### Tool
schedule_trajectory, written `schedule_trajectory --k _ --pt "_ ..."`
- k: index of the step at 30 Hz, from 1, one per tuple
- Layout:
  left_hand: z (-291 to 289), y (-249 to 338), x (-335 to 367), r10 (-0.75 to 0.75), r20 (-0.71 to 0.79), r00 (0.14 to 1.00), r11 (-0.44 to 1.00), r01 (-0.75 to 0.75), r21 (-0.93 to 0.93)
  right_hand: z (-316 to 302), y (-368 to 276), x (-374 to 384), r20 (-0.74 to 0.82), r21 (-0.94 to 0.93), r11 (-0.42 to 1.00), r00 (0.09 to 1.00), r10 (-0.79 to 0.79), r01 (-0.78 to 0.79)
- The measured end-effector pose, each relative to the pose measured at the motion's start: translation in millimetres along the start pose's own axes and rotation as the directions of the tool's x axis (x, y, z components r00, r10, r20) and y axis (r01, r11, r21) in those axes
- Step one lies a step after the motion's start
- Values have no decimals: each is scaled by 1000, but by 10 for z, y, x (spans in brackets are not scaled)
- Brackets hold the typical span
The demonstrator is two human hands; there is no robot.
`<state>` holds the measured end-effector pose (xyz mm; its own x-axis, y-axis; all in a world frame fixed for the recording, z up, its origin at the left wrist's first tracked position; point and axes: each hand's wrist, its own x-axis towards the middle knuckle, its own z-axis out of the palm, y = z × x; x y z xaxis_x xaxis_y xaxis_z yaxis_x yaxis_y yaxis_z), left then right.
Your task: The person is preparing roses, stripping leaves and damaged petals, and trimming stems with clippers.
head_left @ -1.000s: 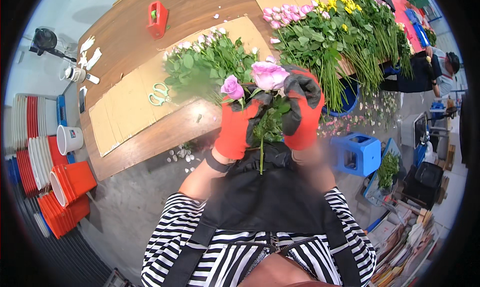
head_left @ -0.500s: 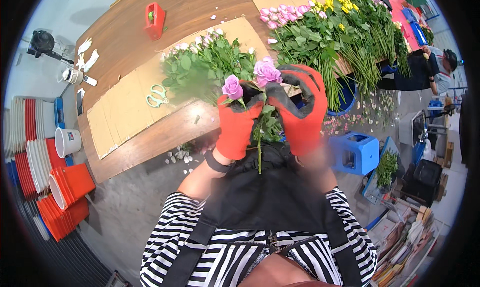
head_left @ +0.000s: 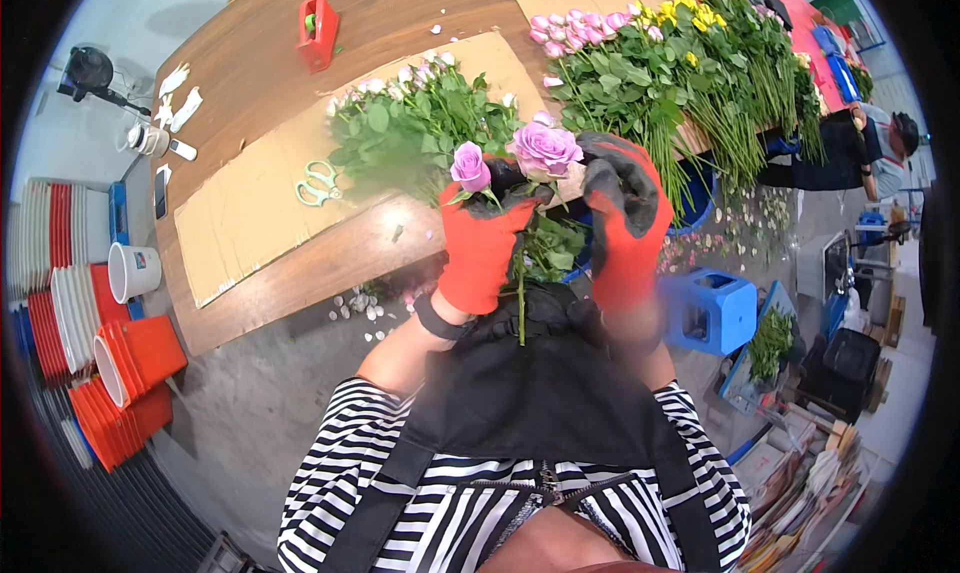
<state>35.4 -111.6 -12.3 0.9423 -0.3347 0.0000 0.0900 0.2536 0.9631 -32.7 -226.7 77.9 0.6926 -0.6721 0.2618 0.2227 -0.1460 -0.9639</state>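
Note:
My left hand (head_left: pixel 490 238), in a red glove with black palm and fingertips, is closed round two purple roses just beneath their blooms. The smaller rose (head_left: pixel 470 167) leans left over that hand; the larger, more open rose (head_left: pixel 546 151) stands between both hands. A leafy green stem (head_left: pixel 521 303) hangs below my left hand in front of the black apron. My right hand (head_left: pixel 630 203), gloved alike, is just right of the larger bloom with fingers curled together; whatever they pinch is hidden.
Pale roses (head_left: pixel 420 113) and green-handled scissors (head_left: pixel 318 184) lie on cardboard (head_left: pixel 240 228) on the wooden table (head_left: pixel 235 63). Further right are heaped pink and yellow roses (head_left: pixel 640 83). A red tape dispenser (head_left: pixel 318 35) stands behind. A blue stool (head_left: pixel 712 311) sits at right; another person (head_left: pixel 880 143) is beyond.
My right hand has moved right, away from the larger rose's stem. That bloom now shows more of its open face. My left hand keeps its hold on the roses.

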Motion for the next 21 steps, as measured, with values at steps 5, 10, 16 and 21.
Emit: schedule_trajectory --k 5,10,16,21 --pt "65 223 7 123 117 986 992 -126 21 61 -140 -30 38 -128 991 998 47 -42" --pt "116 350 -17 -13 95 995 989 27 -148 -70 236 -14 91 213 974 994 61 -79" --pt "33 361 106 -120 155 981 957 156 -246 -32 282 66 100 553 804 976 194 -217" --pt "63 240 76 -85 60 995 990 90 -104 -24 -37 9 -3 -185 965 982 -190 186"
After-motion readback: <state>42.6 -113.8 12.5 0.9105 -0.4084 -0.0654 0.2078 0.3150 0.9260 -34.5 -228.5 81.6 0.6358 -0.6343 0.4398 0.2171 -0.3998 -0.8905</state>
